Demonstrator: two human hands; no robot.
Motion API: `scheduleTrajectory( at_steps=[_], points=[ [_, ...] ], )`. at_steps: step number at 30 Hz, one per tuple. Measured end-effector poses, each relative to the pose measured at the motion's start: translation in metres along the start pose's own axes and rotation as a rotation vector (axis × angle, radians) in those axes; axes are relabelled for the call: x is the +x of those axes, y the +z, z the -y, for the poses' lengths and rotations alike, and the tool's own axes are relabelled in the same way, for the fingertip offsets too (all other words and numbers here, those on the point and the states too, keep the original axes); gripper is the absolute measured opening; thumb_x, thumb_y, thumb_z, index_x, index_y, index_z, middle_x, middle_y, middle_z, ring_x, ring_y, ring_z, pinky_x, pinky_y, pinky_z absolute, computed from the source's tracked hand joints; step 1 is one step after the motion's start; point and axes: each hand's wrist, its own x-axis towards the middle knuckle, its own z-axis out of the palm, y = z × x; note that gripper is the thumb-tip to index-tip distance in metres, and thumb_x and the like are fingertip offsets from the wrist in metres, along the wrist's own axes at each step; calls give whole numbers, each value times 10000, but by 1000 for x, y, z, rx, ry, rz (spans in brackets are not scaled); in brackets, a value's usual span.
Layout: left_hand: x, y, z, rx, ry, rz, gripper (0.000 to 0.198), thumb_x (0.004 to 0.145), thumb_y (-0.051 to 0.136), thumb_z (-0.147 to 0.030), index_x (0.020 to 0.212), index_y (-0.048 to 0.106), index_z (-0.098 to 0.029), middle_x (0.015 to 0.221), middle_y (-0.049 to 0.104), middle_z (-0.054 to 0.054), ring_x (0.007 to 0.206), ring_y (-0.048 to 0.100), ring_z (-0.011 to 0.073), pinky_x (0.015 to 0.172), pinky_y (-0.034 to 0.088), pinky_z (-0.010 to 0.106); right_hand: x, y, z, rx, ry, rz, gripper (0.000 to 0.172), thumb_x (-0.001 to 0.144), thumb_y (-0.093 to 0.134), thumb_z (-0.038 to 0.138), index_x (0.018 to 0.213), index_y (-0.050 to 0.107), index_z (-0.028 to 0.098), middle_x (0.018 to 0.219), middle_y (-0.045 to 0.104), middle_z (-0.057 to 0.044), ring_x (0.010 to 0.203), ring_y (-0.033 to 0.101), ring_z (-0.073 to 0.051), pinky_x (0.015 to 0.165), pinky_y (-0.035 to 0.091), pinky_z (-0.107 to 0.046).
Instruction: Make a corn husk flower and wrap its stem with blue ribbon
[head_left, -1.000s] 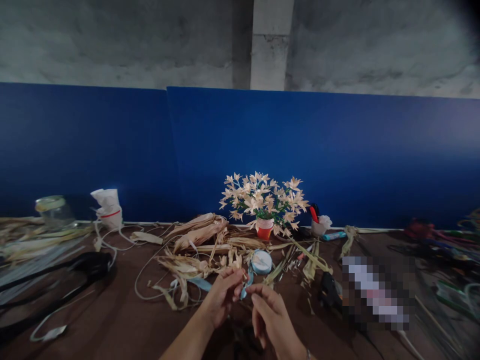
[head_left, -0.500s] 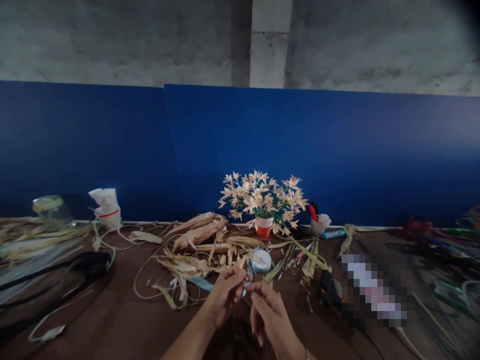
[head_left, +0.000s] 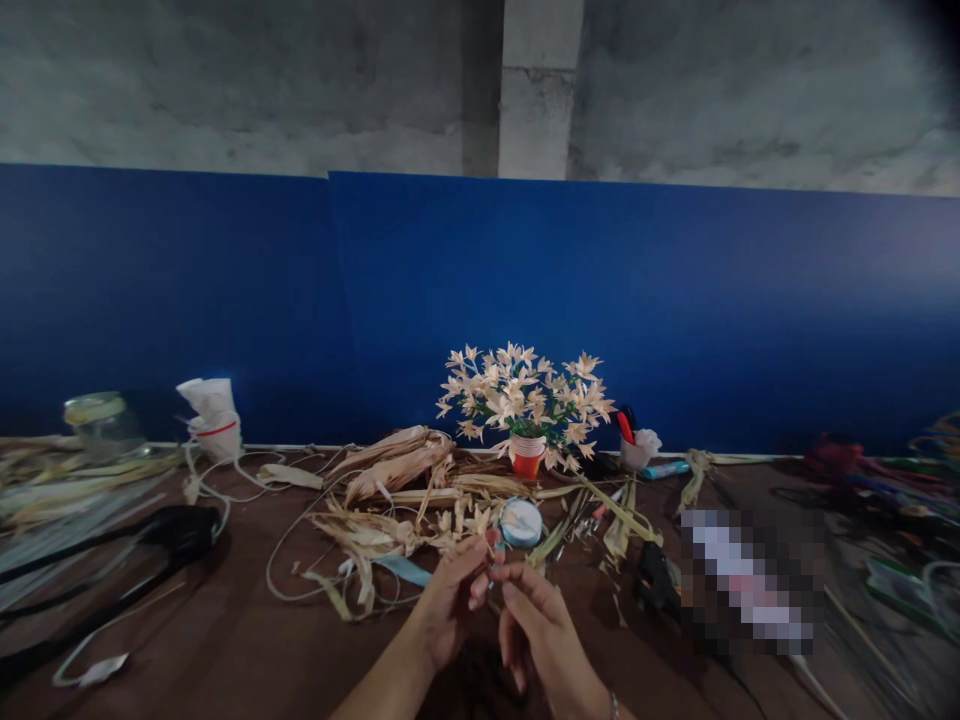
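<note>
My left hand [head_left: 448,598] and my right hand [head_left: 534,618] meet low in the middle, fingers pinched together on a thin light-blue ribbon strip [head_left: 492,572] held between them. Just beyond the fingertips lies a round roll of light-blue ribbon [head_left: 521,522] on the brown table [head_left: 225,640]. Dried pale husk leaves [head_left: 397,490] are heaped behind my left hand. A small red-and-white cup holding cream paper-like flowers [head_left: 527,400] stands further back.
A blue board [head_left: 637,310] walls the table's far edge. At the left are a glass jar [head_left: 101,420], stacked white cups [head_left: 212,415] and a black cable [head_left: 172,530]. A cup with red-handled tools [head_left: 636,445] and a black tool [head_left: 658,580] lie at the right, with clutter beyond.
Both hands have stayed together on the ribbon strip, shifting slightly; the strip between the fingers looks shorter. The view has barely moved.
</note>
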Motion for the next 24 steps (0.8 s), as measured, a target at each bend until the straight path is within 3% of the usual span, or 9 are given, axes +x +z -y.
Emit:
scheduleTrajectory(
  at_steps=[6,10,13,24],
  points=[
    [-3,2,3,-55,-29,-21,235,595,684,-273,734,590,-108,754,608,37,370,314,-22,347,235,103,1,0,0,42,-6,24,374,730,496,509,842,467,153,378,495,66,212,298,-28,219,225,-118],
    [-2,3,7,-37,-34,43,238,639,649,-328,708,583,-110,424,456,-54,323,245,-4,351,217,117,2,0,-3,93,-12,41,346,725,517,488,823,463,160,364,485,70,219,296,-25,228,241,-111],
    [1,4,11,-7,-20,86,264,666,618,-358,716,587,-101,351,357,-81,307,212,4,348,185,128,3,-1,-8,121,-23,61,335,729,518,473,835,443,164,360,496,67,208,281,-22,223,219,-106],
    [1,8,14,4,48,70,260,645,640,-353,693,569,-107,493,477,-47,319,235,-18,332,185,117,7,-3,-15,113,-51,17,386,690,533,528,793,448,166,363,488,64,212,311,-31,228,227,-117]
  ],
)
